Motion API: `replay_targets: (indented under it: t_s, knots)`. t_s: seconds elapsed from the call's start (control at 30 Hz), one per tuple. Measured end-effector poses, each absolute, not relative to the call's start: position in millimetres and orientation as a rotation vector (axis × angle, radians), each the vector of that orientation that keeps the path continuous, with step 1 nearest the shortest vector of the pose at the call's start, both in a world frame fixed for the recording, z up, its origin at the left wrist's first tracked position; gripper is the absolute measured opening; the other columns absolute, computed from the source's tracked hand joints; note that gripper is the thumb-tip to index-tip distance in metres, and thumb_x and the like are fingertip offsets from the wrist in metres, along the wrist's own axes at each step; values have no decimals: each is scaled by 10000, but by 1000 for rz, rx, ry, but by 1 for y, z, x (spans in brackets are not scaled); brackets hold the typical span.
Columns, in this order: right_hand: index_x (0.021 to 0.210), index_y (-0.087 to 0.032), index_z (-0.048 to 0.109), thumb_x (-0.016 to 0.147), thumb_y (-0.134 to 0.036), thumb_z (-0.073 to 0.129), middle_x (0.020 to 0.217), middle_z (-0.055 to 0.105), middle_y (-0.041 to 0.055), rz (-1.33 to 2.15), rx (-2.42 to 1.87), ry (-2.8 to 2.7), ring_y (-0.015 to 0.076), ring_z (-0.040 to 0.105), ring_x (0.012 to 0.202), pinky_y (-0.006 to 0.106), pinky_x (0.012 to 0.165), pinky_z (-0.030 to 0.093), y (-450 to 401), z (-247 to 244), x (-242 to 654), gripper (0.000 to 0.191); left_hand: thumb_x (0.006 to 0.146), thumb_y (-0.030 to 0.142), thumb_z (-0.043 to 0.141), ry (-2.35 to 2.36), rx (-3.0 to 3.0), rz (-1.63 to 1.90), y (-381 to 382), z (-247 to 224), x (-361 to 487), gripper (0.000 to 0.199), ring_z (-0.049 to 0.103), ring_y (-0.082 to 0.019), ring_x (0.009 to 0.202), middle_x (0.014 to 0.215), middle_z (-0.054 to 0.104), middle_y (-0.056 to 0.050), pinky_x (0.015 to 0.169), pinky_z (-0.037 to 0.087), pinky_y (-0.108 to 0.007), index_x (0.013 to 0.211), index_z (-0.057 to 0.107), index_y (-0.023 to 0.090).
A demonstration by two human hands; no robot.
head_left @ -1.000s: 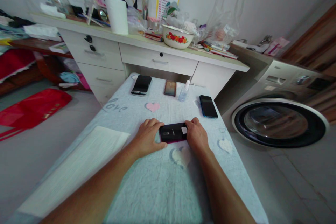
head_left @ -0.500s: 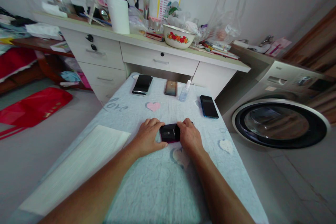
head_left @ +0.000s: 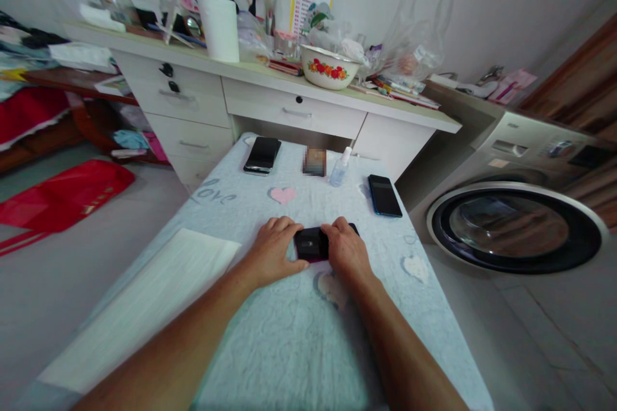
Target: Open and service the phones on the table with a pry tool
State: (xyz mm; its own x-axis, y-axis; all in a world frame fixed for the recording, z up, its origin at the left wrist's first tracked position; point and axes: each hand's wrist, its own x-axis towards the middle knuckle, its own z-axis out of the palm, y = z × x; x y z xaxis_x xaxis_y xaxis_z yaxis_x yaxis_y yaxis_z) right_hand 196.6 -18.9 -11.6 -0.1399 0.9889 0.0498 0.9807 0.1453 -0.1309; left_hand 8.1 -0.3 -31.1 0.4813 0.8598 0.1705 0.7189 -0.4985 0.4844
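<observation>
A dark phone [head_left: 311,244] lies back up on the light blue tablecloth [head_left: 284,347], crosswise in front of me, with a reddish-purple near edge. My left hand [head_left: 272,252] grips its left end, thumb along the near edge and fingers at the far edge. My right hand [head_left: 348,252] rests on the right half with its fingers curled and pressed onto the back. Whatever those fingers may hold is hidden under them. Past the right hand, the phone's far right corner shows.
Dark phones [head_left: 263,154] lie stacked at the back left, another phone [head_left: 384,196] at the right. Between them are a blurred-out item [head_left: 315,161] and a clear spray bottle [head_left: 340,168]. A pale folded cloth [head_left: 144,308] covers the left edge. Beyond are a white desk [head_left: 294,99] and a washing machine [head_left: 511,218].
My right hand has slid slightly to the left over the phone's back, so the phone's right corner now shows more. My left hand keeps its hold in the same place.
</observation>
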Motion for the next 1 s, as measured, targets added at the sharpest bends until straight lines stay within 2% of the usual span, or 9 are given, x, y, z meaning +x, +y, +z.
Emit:
replay_targets:
  t_s: [0.53,1.0]
  knots:
    - [1013,-224,627,946,-176,358,1032,558,61,55,-2098,-2226,164,552,819,255,673,369,-18,-10,194,281,632,433,735,1331,2378,566,-1,-30,8,604,474,-280,1064,1147,559,-86,951,391,-418,1157,573,182]
    - [1001,-186,636,941,-175,375,1013,553,78,14,-1998,-2424,181,578,840,282,693,397,-15,3,176,268,615,457,749,1322,2396,625,1,-35,8,619,483,-274,1047,1126,566,-68,917,398,-396,1153,567,211]
